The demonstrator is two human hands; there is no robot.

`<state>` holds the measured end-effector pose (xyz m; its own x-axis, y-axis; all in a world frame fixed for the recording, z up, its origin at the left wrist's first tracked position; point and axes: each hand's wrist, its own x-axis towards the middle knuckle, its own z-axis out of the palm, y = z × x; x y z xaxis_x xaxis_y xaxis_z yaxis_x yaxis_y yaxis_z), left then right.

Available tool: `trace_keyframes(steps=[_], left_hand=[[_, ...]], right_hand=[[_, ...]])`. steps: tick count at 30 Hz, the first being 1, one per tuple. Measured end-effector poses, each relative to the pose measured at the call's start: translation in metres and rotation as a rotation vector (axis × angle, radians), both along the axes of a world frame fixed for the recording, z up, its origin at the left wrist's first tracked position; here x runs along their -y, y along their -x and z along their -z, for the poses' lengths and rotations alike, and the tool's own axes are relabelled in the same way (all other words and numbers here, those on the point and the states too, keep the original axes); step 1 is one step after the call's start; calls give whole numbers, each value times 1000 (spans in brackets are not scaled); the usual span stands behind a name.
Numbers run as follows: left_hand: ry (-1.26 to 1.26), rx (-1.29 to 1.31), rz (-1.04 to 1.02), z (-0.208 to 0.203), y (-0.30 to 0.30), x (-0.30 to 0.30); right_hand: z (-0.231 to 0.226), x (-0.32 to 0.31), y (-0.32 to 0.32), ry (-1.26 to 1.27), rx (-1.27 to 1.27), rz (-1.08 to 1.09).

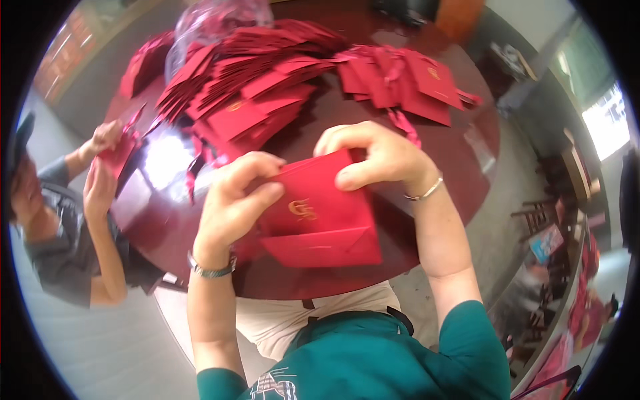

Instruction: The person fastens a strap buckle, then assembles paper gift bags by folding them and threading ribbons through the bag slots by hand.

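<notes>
Between my two hands is a red paper gift bag [320, 213] with a gold emblem, its folded bottom facing me. My left hand [240, 193] pinches its upper left edge between thumb and fingers. On the upper right edge, my right hand [373, 157] grips with the thumb on the near side and the fingers behind. The bag is held over the near part of the round dark red table [460, 180]. Just beyond my hands lies a large fanned pile of flat red paper bags [247, 93].
A smaller stack of red bags with pink ribbons [413, 80] lies at the far right of the table. Clear plastic wrap [220, 20] sits behind the big pile. At the left, another person [60, 227] handles a red bag [119, 155]. Wooden stools [537, 217] stand off to the right.
</notes>
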<state>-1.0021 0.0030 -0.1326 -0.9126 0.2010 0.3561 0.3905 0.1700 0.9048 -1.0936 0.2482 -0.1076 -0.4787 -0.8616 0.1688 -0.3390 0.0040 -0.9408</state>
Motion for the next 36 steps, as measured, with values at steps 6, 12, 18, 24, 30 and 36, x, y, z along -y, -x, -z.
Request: trace_keyframes(steps=[6,12,18,24,30,36], left_hand=[[-12,44,-27,2,-4,13],[351,-227,-249,-1,-5,12],[614,-567,-521,-8,-12,-23],[99,251,55,-12,-9,2],[-221,479,209,-3,-8,2],[-399,533,278,1,-8,0]], right_hand=[[12,22,-9,192,223,-19],[18,32,-15,199,233,38],[23,34,-12,163,76,31],[25,41,-19,205,277,15],[28,47,-22,212,298,9],[29,47,-23,216,306,29]])
